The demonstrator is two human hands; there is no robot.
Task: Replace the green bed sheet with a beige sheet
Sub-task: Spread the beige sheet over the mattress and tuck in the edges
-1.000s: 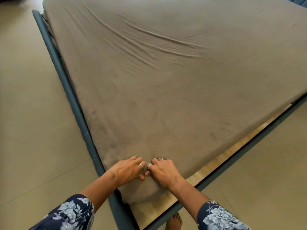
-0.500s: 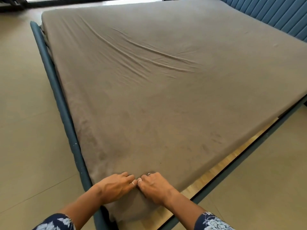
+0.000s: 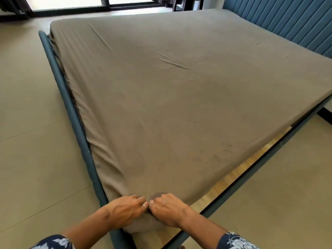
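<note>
At about seven o'clock the left hand (image 3: 125,212) sits on the near corner of the mattress, fingers curled down into the beige sheet (image 3: 179,105) and bunching the cloth; just beside it, at six o'clock, the right hand (image 3: 168,209) grips the same corner the same way, knuckles nearly touching the left's. The sheet covers the whole mattress, running from this corner out to twelve o'clock, with a few shallow creases near the middle. No green sheet is in view. The step in hand looks like seating this last corner: best to pull the gathered cloth down and under the mattress corner with both hands together, then smooth outward so the slack is not trapped as a fold.

Edges, left to right: the blue bed frame rail (image 3: 71,108) hugs the mattress side from seven up to eleven o'clock, leaving little gap for fingers there. On the right side, towards four o'clock, wooden slats (image 3: 231,178) show between mattress and frame, so there is more room to tuck. The padded headboard (image 3: 280,22) closes off one o'clock. Open floor (image 3: 27,123) lies at nine o'clock and at four o'clock for stepping round
</note>
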